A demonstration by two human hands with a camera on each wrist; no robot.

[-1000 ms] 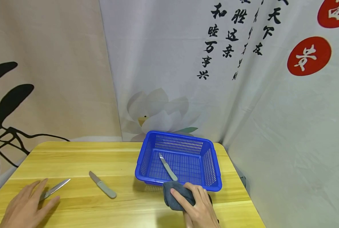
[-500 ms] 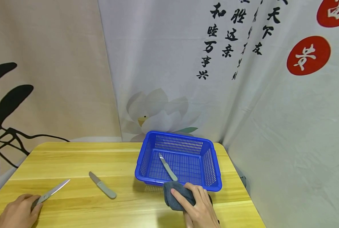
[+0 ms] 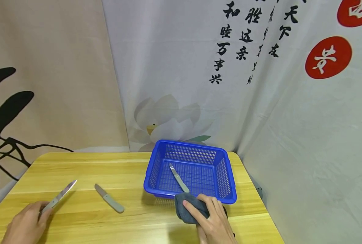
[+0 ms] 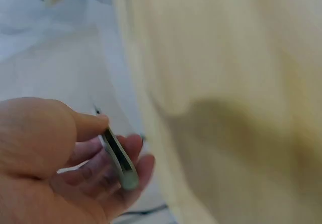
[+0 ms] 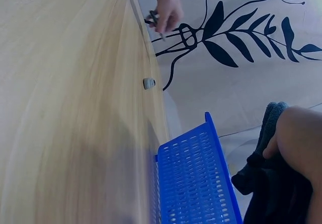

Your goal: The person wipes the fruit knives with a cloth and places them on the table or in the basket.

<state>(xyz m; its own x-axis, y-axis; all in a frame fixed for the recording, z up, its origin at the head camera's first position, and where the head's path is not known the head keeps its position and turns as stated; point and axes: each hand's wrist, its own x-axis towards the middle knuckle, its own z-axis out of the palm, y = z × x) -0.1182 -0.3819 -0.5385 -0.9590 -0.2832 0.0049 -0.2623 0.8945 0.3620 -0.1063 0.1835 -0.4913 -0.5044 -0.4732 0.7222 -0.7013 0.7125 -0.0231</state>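
The basket is blue, the cloth slate-grey, knife handles grey-green, the tabletop streaked yellow.

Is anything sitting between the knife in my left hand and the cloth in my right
Yes, another knife lies on the table between the held knife and the cloth; the held one seems raised, so could probably pass over.

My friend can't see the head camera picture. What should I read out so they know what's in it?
A person's left hand holds a knife over a wooden table, and the right hand grips a gray-blue cloth by the near edge of a blue basket. A second knife lies on the table, and a third knife lies inside the basket.
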